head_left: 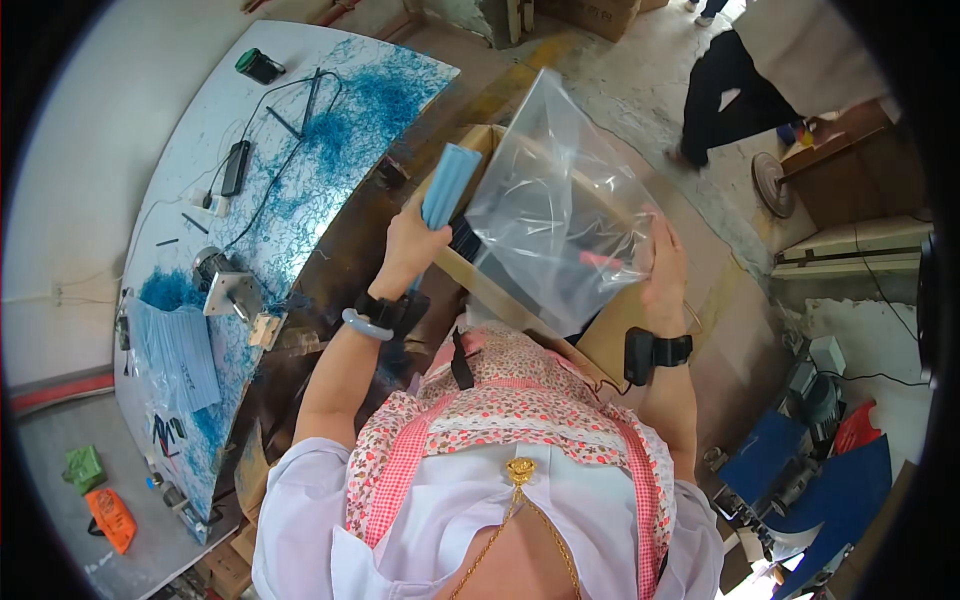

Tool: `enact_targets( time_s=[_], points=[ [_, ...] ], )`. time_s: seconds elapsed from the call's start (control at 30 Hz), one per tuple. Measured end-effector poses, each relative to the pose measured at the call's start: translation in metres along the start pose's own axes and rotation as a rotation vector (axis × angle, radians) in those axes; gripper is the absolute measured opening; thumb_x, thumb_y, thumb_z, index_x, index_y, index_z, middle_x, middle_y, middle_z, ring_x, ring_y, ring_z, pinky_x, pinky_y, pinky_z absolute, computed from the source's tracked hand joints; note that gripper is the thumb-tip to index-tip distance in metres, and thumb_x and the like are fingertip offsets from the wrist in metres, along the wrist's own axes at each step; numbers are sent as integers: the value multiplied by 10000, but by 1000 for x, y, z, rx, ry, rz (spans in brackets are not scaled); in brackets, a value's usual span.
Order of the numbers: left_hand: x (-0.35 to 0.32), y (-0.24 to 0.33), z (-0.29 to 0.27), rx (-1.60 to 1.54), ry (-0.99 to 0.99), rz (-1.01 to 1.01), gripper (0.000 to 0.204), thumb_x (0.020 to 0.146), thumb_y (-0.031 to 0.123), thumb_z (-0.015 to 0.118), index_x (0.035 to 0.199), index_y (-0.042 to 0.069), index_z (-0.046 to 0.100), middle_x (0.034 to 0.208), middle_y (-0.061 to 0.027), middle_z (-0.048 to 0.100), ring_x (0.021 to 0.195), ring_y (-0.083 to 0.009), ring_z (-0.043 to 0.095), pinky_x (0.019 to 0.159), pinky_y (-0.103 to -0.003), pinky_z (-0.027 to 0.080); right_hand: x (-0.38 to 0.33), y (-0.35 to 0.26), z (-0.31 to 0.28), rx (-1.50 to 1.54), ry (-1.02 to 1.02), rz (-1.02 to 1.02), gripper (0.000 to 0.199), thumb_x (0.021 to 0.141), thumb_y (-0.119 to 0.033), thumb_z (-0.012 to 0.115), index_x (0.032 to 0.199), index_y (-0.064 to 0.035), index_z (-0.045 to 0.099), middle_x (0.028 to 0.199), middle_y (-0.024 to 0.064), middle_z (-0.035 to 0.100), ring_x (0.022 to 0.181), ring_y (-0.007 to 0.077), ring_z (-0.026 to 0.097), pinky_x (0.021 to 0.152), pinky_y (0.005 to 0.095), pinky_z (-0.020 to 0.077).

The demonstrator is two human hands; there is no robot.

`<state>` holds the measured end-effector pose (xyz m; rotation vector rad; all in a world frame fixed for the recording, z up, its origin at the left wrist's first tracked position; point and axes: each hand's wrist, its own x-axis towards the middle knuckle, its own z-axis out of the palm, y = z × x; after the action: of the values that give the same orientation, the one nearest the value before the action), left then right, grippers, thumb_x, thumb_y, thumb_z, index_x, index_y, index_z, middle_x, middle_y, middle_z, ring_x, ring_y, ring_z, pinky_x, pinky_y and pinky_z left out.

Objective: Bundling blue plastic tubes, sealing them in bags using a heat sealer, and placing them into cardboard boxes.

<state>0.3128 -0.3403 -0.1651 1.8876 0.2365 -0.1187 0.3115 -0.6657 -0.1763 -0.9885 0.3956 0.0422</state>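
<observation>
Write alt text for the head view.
A person's left hand grips a long light-blue ridged bundle; the right hand touches a clear plastic bag at an open brown cardboard box. Left, tangled blue shavings litter a white table.

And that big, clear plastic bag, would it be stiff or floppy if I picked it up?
The big, clear plastic bag would probably be floppy, because wrinkles run all over it. It's likely light for its size, since it looks like thin, see-through film. Its shiny surface suggests it might feel slippery.
</observation>
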Motion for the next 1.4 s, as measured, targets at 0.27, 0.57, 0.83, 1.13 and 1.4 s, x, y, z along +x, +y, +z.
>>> enact_targets(
  time_s=[0.27,0.57,0.83,1.13,1.4],
  points=[
    [-58,95,21,127,-127,344,312,746,125,677,993,-3,536,719,-62,608,619,-155,607,578,-293,499,-2,30,66,-857,-408,-701,236,952,-189,503,1074,-38,636,612,-79,490,490,-5,359,426,176,261],
    [-50,44,33,-352,-626,-447,256,762,110,664,969,16,545,756,-59,600,637,-123,602,540,-252,524,-15,20,82,-34,-393,18,273,962,-211,479,1048,-17,650,688,-6,594,588,18,446,506,195,374],
    [21,-28,39,-324,-834,-84,360,735,121,691,1058,30,562,846,-70,596,793,-149,604,737,-282,500,-67,58,107,-806,-943,-250,236,920,-139,505,1057,10,627,767,19,641,667,77,527,609,277,466],
    [133,-98,35,216,-198,494,535,729,145,657,1202,60,422,949,-107,625,934,-222,604,821,-312,468,-93,14,72,-364,-977,215,288,952,-226,499,1139,-43,620,758,-18,617,563,36,435,530,209,387],
    [119,-85,74,438,-121,140,415,714,43,607,1111,38,486,940,-84,625,886,-208,606,798,-314,478,-92,-23,44,-308,-837,307,394,948,-294,486,1138,31,604,640,-35,501,575,28,438,495,197,334]
  ],
)
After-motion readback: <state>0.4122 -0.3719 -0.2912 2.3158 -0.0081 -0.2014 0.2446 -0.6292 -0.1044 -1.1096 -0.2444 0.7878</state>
